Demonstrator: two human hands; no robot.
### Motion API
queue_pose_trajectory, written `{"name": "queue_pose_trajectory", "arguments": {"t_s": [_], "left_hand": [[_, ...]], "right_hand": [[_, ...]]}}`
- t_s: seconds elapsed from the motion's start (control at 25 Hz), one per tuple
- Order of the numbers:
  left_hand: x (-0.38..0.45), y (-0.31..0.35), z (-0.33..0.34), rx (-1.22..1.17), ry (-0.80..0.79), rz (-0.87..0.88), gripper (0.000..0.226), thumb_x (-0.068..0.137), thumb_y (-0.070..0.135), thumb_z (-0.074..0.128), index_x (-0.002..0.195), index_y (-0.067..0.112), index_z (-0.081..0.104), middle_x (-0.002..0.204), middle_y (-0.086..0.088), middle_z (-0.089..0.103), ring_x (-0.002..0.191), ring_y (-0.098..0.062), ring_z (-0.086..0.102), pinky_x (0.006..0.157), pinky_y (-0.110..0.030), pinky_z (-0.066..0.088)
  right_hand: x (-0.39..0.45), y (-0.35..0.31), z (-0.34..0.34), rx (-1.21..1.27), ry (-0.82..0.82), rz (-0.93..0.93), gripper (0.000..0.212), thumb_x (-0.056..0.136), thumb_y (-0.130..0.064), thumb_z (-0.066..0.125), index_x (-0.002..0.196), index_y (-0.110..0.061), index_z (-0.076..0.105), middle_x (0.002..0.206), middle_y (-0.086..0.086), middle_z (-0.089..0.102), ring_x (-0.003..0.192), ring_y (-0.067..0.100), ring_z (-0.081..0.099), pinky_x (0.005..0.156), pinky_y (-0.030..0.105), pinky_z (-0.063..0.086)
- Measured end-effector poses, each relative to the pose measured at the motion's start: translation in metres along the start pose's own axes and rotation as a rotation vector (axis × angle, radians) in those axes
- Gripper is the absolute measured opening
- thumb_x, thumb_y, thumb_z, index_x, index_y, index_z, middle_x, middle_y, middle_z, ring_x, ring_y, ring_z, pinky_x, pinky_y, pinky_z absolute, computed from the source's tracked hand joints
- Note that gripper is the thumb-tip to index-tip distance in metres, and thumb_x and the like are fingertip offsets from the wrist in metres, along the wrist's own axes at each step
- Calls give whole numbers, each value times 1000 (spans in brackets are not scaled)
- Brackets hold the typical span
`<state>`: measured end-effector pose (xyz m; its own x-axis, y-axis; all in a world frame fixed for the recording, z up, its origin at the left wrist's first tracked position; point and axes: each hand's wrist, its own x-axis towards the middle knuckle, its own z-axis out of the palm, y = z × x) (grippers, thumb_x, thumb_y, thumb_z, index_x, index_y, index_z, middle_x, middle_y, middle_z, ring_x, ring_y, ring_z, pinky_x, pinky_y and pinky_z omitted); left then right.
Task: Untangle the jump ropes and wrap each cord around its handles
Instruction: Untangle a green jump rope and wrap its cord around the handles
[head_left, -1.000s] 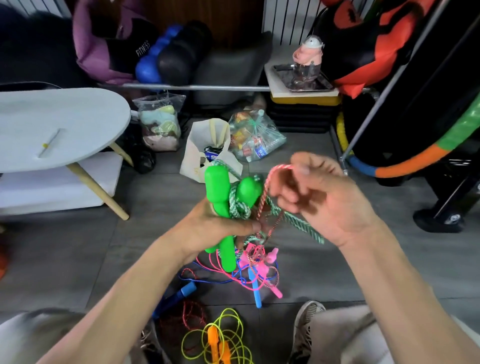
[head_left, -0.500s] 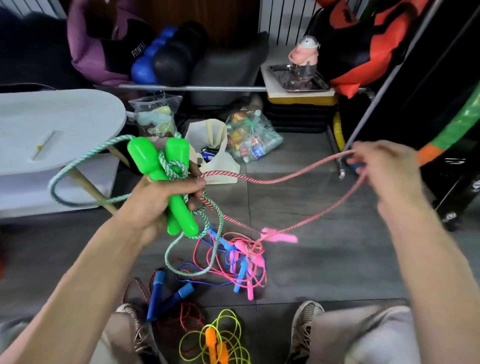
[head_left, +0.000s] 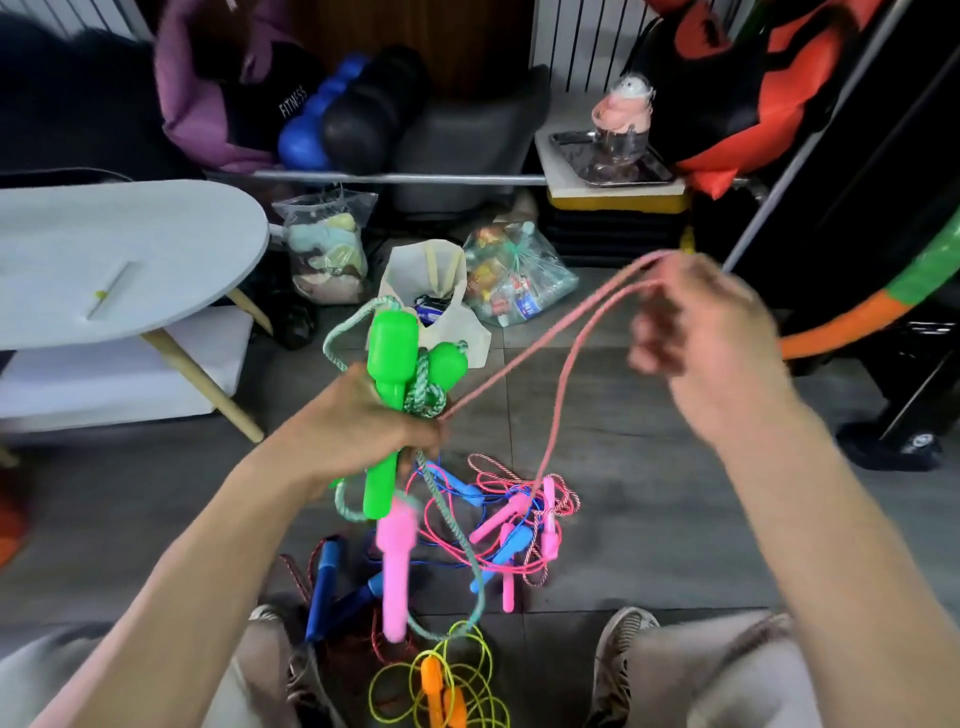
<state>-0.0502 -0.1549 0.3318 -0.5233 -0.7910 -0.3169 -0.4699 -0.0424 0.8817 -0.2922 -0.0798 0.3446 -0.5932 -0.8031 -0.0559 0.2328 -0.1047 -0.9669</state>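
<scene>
Left hand (head_left: 358, 431) clenched around green handles (head_left: 395, 364); right hand (head_left: 711, 332) raised, blurred, pinching pink cord (head_left: 566, 358).

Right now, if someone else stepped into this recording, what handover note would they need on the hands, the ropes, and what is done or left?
Left hand: shut around the green handles, green cord bunched between them.
Right hand: raised, blurred; a loop of pink cord runs over it.
A pink handle dangles below the left hand.
Floor: pink-and-blue tangle, dark blue handles and yellow rope with orange handles lie loose.
Done: no rope looks wrapped.
Left: free the pink cord from the green rope, then wrap every rope.
</scene>
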Motion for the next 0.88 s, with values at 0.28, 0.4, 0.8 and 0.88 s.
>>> {"name": "queue_pose_trajectory", "arguments": {"t_s": [0.28, 0.4, 0.8, 0.88], "left_hand": [[1, -9, 4, -66, -21, -62, 9, 78, -7, 71, 84, -2, 66, 77, -12, 71, 52, -15, 57, 45, -26, 46], [5, -24, -1, 477, 244, -89, 11, 73, 10, 68, 69, 10, 57, 74, -13, 65, 75, -33, 64, 59, -35, 45], [-1, -23, -16, 781, 262, 124, 35, 74, 24, 72, 61, 26, 40, 64, 0, 50, 76, -36, 57, 62, -30, 33], [-9, -21, -13, 824, 217, 219, 38, 72, 21, 73, 58, 28, 38, 65, -3, 57, 77, -36, 60, 58, -29, 31]], "right_hand": [[25, -6, -44, 552, 420, 174, 37, 107, -26, 33, 78, -12, 51, 70, 3, 59, 66, 18, 67, 68, 31, 61], [30, -12, -62, 917, 299, 84, 40, 106, -19, 30, 72, -13, 49, 56, 1, 56, 45, 10, 55, 49, 18, 49], [39, 38, -41, -202, 173, 335, 18, 101, -26, 46, 87, -24, 57, 82, -7, 72, 72, 11, 67, 63, 25, 41], [37, 62, -38, -321, 119, 318, 13, 100, -26, 51, 89, -23, 58, 92, -4, 71, 73, 14, 61, 58, 23, 37]]}}
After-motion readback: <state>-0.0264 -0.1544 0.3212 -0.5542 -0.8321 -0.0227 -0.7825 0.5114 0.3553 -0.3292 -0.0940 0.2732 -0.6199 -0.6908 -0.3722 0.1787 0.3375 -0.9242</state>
